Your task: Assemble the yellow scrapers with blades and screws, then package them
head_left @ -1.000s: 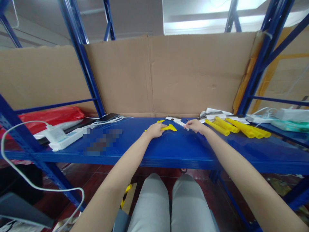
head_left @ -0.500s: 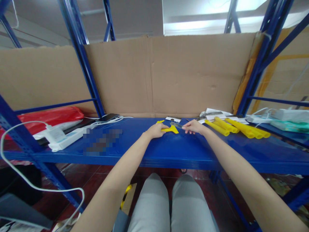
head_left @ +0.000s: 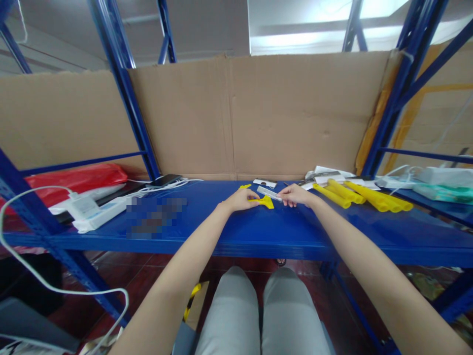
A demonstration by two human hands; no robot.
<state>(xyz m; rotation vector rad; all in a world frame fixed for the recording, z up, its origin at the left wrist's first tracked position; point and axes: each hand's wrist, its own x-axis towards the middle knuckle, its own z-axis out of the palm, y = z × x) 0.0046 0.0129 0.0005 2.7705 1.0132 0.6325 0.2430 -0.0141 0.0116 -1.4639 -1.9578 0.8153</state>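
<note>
My left hand (head_left: 244, 200) is closed round a yellow plastic piece with a flared end, like a scraper head (head_left: 266, 201), low over the blue shelf (head_left: 236, 231). Another bit of yellow (head_left: 245, 186) shows just beyond the fingers; whether it belongs to the same piece I cannot tell. Between thumb and fingers, my right hand (head_left: 293, 195) pinches a flat, shiny, pale strip (head_left: 268, 193). Its free end points left, above and behind the flared yellow end. A small white card with dark marks (head_left: 265, 183) lies behind the strip.
Several yellow tubes (head_left: 334, 196) lie to the right, with white papers (head_left: 325, 172) behind them. On the left are a white power strip (head_left: 101, 215), a dark phone-like object (head_left: 167, 180), cables and a red bag (head_left: 84, 178). A cardboard sheet (head_left: 185, 118) walls off the back.
The strip in my right hand has turned and now shows a paler, brighter face. My left hand's fingers have shifted slightly on the yellow piece, which sits a little lower.
</note>
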